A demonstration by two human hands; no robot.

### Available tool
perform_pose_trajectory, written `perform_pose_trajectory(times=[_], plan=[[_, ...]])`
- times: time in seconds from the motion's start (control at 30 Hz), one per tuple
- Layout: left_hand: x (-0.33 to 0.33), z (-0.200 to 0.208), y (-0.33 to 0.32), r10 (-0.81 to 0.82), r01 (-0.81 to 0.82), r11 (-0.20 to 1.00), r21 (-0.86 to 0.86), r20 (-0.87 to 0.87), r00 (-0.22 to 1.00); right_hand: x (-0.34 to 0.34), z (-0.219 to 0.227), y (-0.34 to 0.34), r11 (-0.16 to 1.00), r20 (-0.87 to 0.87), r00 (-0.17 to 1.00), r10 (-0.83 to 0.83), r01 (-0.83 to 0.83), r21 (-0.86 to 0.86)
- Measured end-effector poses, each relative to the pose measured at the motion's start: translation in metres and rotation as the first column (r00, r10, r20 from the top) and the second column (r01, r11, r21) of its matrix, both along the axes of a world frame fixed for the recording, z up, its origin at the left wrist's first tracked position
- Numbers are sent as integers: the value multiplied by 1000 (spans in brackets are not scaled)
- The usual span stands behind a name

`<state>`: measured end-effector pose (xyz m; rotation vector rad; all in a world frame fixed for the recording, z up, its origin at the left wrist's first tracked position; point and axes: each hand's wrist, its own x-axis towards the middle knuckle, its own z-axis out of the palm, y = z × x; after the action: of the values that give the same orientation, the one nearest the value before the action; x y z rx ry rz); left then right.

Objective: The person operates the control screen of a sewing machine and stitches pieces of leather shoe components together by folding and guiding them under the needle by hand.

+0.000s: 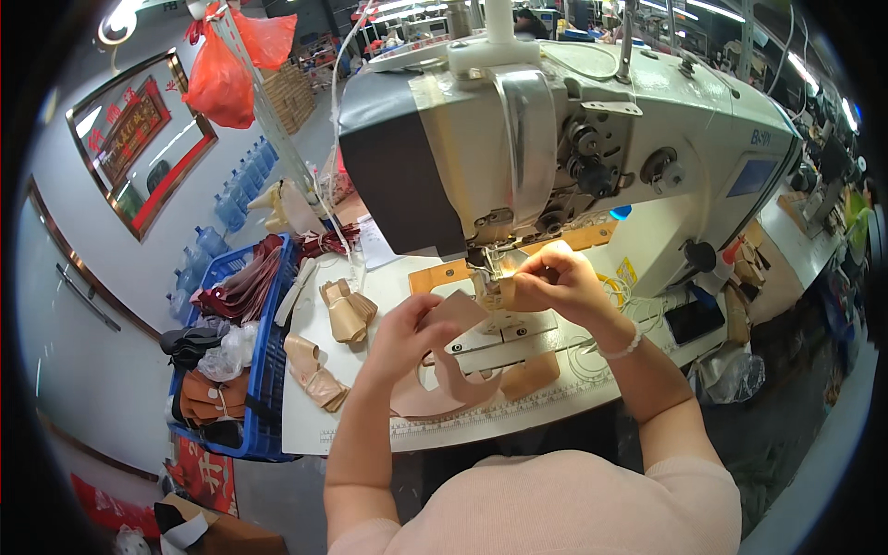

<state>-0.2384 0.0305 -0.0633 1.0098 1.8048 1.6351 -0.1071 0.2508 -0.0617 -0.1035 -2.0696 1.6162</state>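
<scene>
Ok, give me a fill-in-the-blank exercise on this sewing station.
The pale beaded bracelet circles the wrist of the bare ____ hand.
The fan-shaped bundle of flat tan pieces lies between the ____ plastic crate and the bare left hand.
The flat rectangular phone on the white tabletop is coloured ____.

Missing words: right; blue; black.

I get a warm glow at the industrial sewing machine [601,97], just off centre toward three o'clock, brightening the right hand [562,285]; ceiling tube lights [803,72] glare at two, the background softens at twelve, and dark fisheye edges curve the door [79,342] at nine
</scene>
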Motion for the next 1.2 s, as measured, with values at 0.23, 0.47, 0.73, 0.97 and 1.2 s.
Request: perform_pose_trajectory(times=[0.23,0.47,0.73,0.97,1.2], plan=[[-20,18,48,-239,246,963,-106,77,968,-22,-1,-14,976,-43,975,-216,216,-2],[-20,10,72,-13,18,999,-31,157,987,-33,-8,-12,958,-45,959,-281,283,44],[-25,-1,76,-10,-8,997,75,232,973,-33,-4,-6,961,-13,968,-251,250,121],[-18,2,76,4,-27,997,77,291,957,-33,0,-9,963,14,965,-263,262,66],[-35,-10,73,-80,43,990,137,281,956,-30,-20,-12,964,-17,965,-263,263,39]])
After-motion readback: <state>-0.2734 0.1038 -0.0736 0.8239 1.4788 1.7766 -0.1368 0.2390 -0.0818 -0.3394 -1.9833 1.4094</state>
